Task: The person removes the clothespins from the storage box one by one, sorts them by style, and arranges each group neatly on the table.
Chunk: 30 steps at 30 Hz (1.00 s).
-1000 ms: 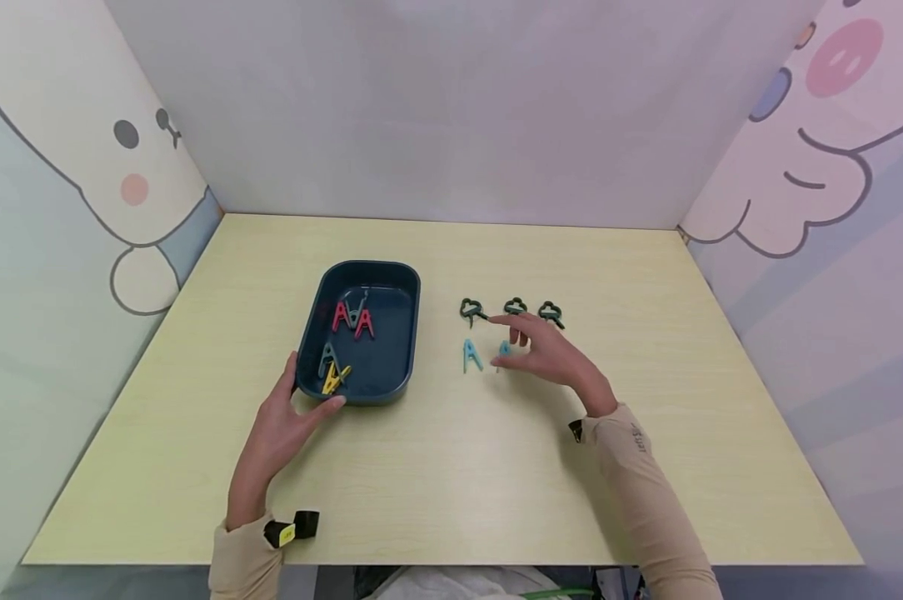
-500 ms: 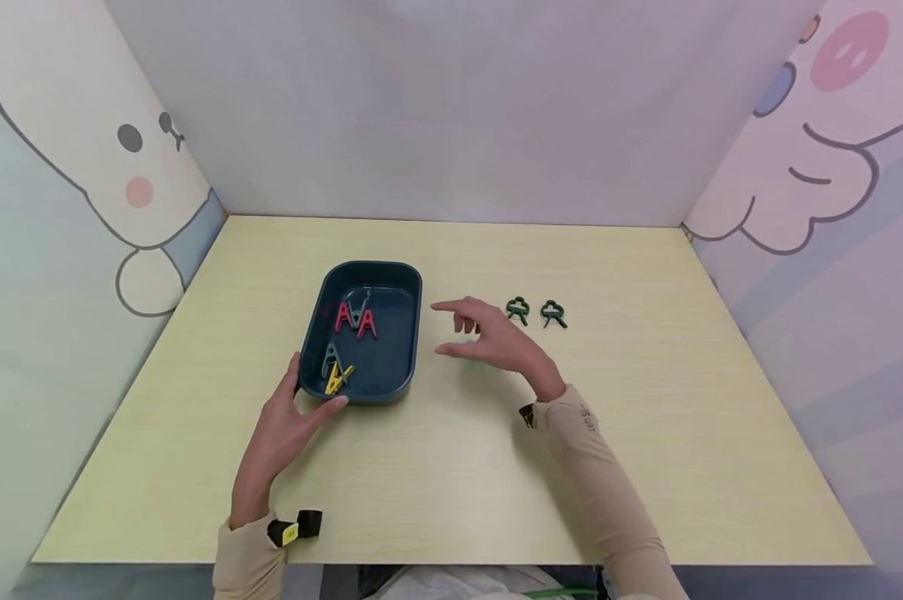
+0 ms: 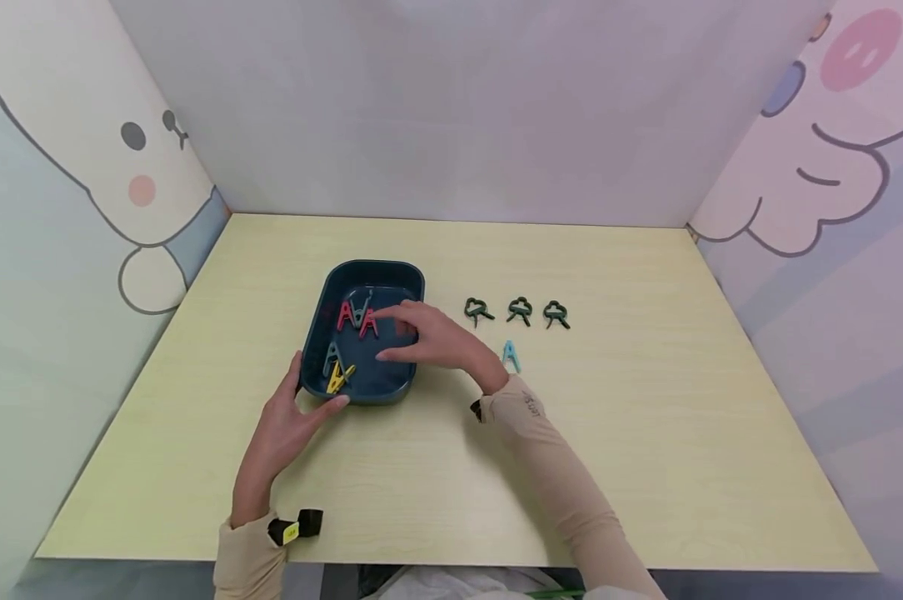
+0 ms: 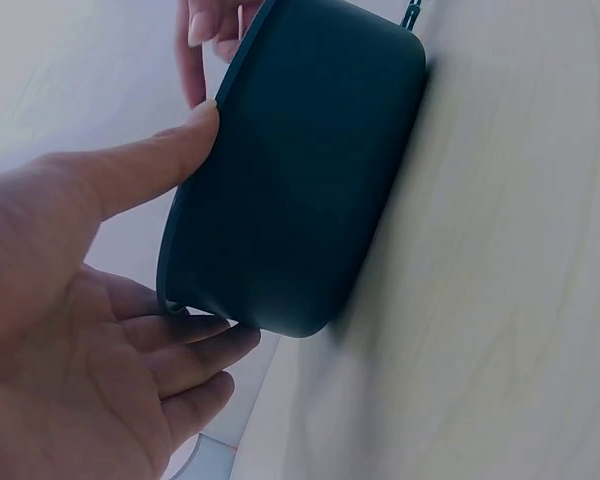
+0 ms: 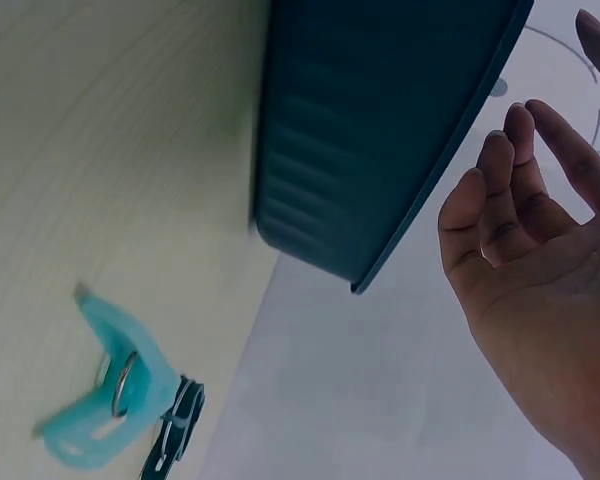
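A dark blue tray [image 3: 382, 382] stands on the table, holding several small spring clips: pink clips [image 3: 346, 315], grey-blue ones and a yellow clip [image 3: 336, 377]. My left hand [image 3: 281, 429] holds the tray's near left corner, thumb on the near rim and fingers along the left side. Over the tray's right part hovers my right hand [image 3: 440, 337], thumb and index finger spread apart and the other fingers bent. Nothing shows between them in the right wrist view. One light blue clip [image 3: 511, 356] lies beside the right wrist; the forearm and hand cover the table left of it.
Behind the light blue clip, three dark green clips [image 3: 521, 309] lie in a row on the pale wooden table [image 3: 631, 400]. A grey wall [image 3: 451, 125] rises at the back, with cartoon-printed walls on both sides.
My right hand has moved left from the light blue clips to above the tray, uncovering the dark green clips and one light blue clip. The left hand stays at the tray.
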Available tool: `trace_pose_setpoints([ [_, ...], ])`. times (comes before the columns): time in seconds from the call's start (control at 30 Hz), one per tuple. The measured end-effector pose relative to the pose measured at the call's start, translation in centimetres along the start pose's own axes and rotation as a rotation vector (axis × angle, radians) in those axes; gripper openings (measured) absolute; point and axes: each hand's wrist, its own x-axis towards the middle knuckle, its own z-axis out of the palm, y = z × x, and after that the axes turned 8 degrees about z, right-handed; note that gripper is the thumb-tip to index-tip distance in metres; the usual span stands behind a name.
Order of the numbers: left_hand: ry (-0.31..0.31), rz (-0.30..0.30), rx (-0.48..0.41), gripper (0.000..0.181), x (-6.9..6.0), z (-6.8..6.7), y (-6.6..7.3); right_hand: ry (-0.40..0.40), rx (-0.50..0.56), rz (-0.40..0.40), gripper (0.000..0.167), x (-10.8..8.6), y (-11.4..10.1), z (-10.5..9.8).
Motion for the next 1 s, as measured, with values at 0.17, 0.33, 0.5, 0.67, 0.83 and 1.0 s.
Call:
trace_pose_setpoints([
  [0.17, -0.004, -0.009, 0.009, 0.111, 0.0, 0.0, -0.1, -0.046, -0.066, 0.006, 0.063, 1.6, -0.5, 0.9],
  [0.33, -0.011, -0.020, 0.006, 0.111, 0.0, 0.1, -0.1, -0.095, -0.089, 0.020, 0.065, 2.7, -0.7, 1.5],
  [0.5, -0.013, -0.031, 0.006, 0.111, 0.0, 0.1, 0.0, -0.114, -0.114, 0.048, 0.066, 3.4, -1.0, 1.7],
  [0.67, -0.014, -0.033, 0.005, 0.110, 0.1, 0.1, 0.0, -0.123, -0.174, 0.090, 0.068, 4.2, -0.9, 2.1],
  [0.83, -0.014, -0.033, 0.008, 0.110, 0.1, 0.1, 0.0, -0.123, -0.209, 0.113, 0.069, 4.6, -1.0, 2.3],
  [1.0, -0.014, -0.032, 0.008, 0.110, 0.0, 0.1, 0.0, -0.131, -0.232, 0.136, 0.070, 4.9, -1.3, 2.3],
])
